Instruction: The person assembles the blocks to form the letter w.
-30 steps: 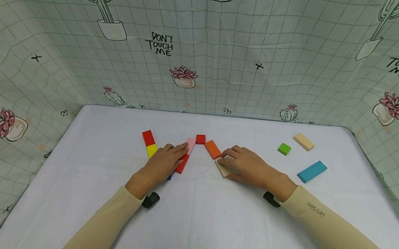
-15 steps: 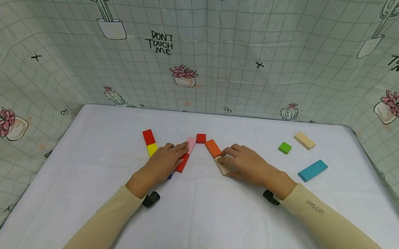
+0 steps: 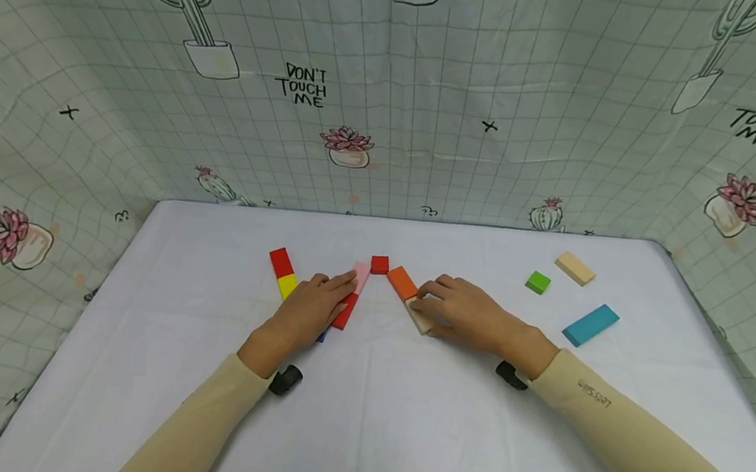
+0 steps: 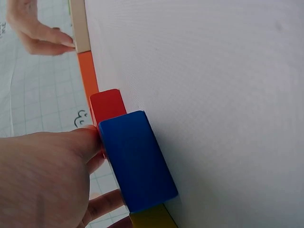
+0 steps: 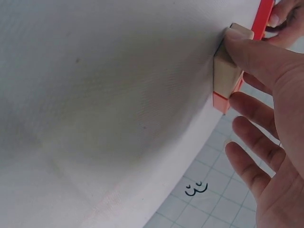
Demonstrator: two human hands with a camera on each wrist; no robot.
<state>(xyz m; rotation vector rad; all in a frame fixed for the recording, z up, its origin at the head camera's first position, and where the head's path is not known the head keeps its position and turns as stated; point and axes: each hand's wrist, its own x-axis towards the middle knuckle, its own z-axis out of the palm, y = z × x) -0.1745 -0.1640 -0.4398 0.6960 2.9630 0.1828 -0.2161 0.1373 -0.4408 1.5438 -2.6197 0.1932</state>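
Note:
My right hand (image 3: 464,313) pinches a plain wooden block (image 3: 419,318) between thumb and fingers, at the near end of an orange block (image 3: 403,283). Beyond the orange one lies a small red block (image 3: 380,265). My left hand (image 3: 300,321) rests over the blocks on the left, fingertips on a pink block (image 3: 362,272) and thumb beside a longer red block (image 3: 344,313). In the left wrist view a blue block (image 4: 137,161) lies close by the thumb. A yellow block (image 3: 287,285) and another red block (image 3: 281,261) extend to the far left; the hand partly hides this row.
Towards the right of the white-covered table (image 3: 381,441) lie a green block (image 3: 538,282), a beige block (image 3: 575,268) and a teal block (image 3: 590,325). A printed grid cloth (image 3: 435,62) hangs behind and along both sides.
The wooden block has shifted slightly away and leftward, up against the orange block's end, with my right hand on it. My left hand has stayed in place.

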